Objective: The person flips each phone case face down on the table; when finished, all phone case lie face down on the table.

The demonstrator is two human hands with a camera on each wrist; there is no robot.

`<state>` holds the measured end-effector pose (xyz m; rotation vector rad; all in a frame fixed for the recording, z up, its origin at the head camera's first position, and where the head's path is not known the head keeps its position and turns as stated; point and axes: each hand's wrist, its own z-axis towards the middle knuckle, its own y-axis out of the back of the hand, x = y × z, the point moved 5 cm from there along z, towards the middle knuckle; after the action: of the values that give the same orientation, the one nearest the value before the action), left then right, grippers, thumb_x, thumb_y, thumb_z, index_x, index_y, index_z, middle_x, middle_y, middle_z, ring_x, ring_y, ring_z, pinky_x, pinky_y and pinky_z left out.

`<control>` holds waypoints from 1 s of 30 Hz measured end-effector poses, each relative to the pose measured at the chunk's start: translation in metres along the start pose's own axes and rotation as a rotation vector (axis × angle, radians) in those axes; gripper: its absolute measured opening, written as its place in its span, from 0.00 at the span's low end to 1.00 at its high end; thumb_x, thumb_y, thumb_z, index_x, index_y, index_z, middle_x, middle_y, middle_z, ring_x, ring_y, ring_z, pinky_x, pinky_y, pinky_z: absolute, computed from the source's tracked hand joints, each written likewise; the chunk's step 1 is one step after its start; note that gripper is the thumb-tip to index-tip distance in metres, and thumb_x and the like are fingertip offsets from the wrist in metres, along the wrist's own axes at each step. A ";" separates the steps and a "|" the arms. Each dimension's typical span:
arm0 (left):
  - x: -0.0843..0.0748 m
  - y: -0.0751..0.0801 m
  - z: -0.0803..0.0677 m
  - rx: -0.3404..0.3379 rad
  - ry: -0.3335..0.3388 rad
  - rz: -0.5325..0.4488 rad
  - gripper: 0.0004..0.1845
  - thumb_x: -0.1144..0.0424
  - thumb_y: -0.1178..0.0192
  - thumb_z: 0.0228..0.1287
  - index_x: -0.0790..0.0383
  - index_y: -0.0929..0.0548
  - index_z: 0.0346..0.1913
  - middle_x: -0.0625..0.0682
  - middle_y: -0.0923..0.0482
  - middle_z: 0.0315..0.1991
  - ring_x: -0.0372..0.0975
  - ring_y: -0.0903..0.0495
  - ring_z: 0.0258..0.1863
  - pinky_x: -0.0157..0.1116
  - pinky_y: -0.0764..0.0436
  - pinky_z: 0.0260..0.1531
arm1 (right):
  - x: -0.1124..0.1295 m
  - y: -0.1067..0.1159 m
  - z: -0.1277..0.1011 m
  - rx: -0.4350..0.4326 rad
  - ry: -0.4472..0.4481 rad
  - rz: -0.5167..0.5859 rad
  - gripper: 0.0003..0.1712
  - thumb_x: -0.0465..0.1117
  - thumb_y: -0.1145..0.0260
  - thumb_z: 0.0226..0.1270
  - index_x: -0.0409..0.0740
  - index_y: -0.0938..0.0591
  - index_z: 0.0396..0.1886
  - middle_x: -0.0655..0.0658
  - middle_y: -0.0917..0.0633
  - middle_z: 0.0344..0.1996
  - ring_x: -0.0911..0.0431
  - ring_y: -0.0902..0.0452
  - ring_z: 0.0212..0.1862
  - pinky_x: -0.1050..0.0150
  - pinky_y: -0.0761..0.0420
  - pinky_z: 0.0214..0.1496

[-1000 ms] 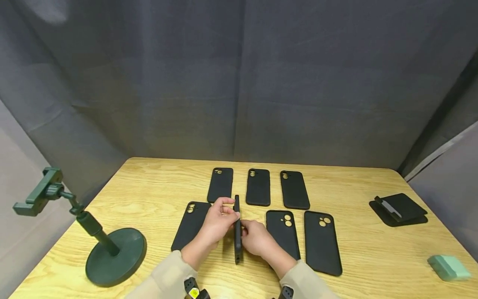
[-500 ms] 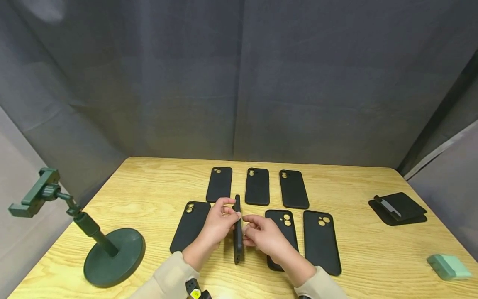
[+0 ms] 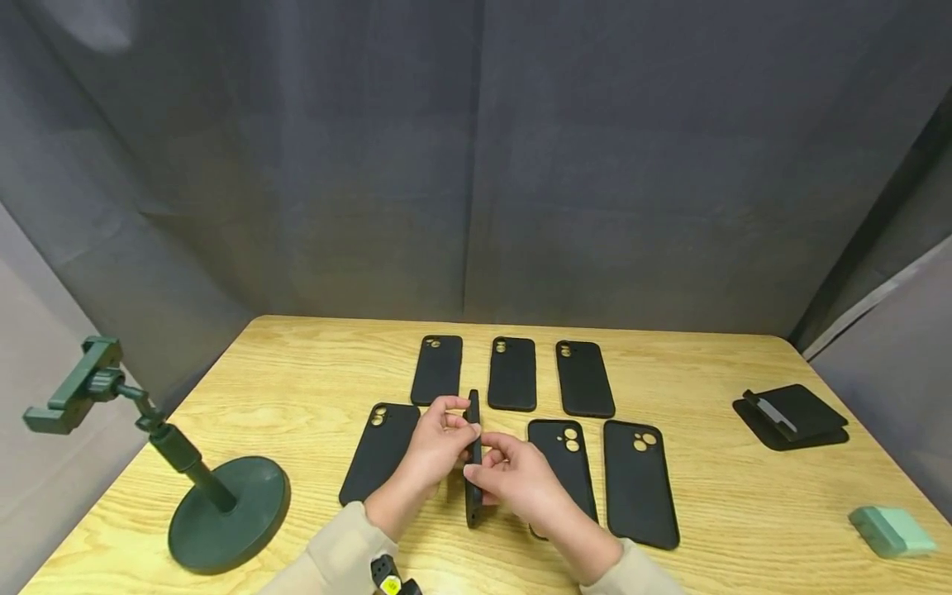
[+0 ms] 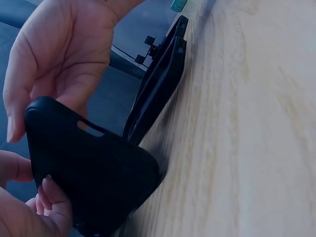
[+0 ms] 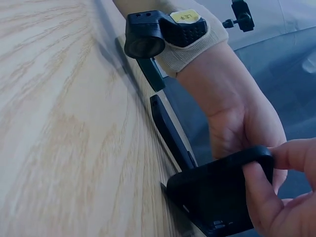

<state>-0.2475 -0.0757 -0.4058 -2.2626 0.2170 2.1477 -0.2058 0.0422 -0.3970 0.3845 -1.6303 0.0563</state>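
Both hands meet at the table's middle in the head view: the left hand pinches a black phone case standing on its long edge, and the right hand grips its other side. Six more cases lie flat around it, with a green phone stand far left.

Left wrist view: the held case fills the foreground, fingertips curled on its edge.

Right wrist view: right fingers wrap the case's corner, just above the wood.
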 end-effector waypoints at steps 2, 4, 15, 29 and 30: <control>0.001 0.000 0.000 0.004 0.005 0.001 0.20 0.71 0.43 0.59 0.68 0.31 0.55 0.53 0.31 0.32 0.36 0.28 0.22 0.32 0.25 0.24 | 0.000 -0.001 0.000 0.003 -0.004 -0.013 0.31 0.37 0.34 0.58 0.29 0.30 0.59 0.47 0.26 0.27 0.60 0.25 0.27 0.61 0.18 0.29; 0.001 0.000 -0.001 0.013 0.008 0.000 0.20 0.71 0.43 0.59 0.68 0.31 0.55 0.53 0.30 0.32 0.36 0.28 0.23 0.32 0.25 0.25 | 0.000 -0.002 0.000 0.000 -0.012 -0.024 0.30 0.37 0.34 0.57 0.30 0.29 0.58 0.47 0.26 0.27 0.60 0.25 0.27 0.62 0.18 0.29; 0.007 0.010 -0.008 0.048 0.026 -0.082 0.19 0.72 0.46 0.59 0.71 0.32 0.54 0.49 0.28 0.28 0.36 0.28 0.27 0.31 0.25 0.27 | 0.001 -0.001 0.000 -0.042 -0.030 0.002 0.25 0.30 0.35 0.52 0.27 0.26 0.53 0.47 0.24 0.24 0.61 0.23 0.24 0.62 0.18 0.26; 0.021 0.029 -0.014 -0.005 0.067 -0.140 0.18 0.71 0.50 0.61 0.71 0.35 0.55 0.51 0.28 0.33 0.36 0.26 0.30 0.34 0.26 0.31 | 0.017 0.003 -0.005 -0.072 0.035 0.158 0.25 0.27 0.38 0.55 0.25 0.29 0.55 0.44 0.26 0.28 0.59 0.22 0.30 0.60 0.18 0.32; 0.022 0.029 -0.015 0.013 0.077 -0.148 0.18 0.70 0.50 0.62 0.71 0.34 0.55 0.50 0.26 0.33 0.36 0.25 0.30 0.33 0.25 0.32 | 0.018 0.003 -0.005 -0.073 0.041 0.163 0.25 0.27 0.38 0.55 0.25 0.29 0.55 0.44 0.26 0.29 0.59 0.22 0.30 0.60 0.18 0.32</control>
<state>-0.2350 -0.1078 -0.4247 -2.2784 0.0617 1.9846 -0.2026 0.0426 -0.3788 0.1925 -1.6156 0.1267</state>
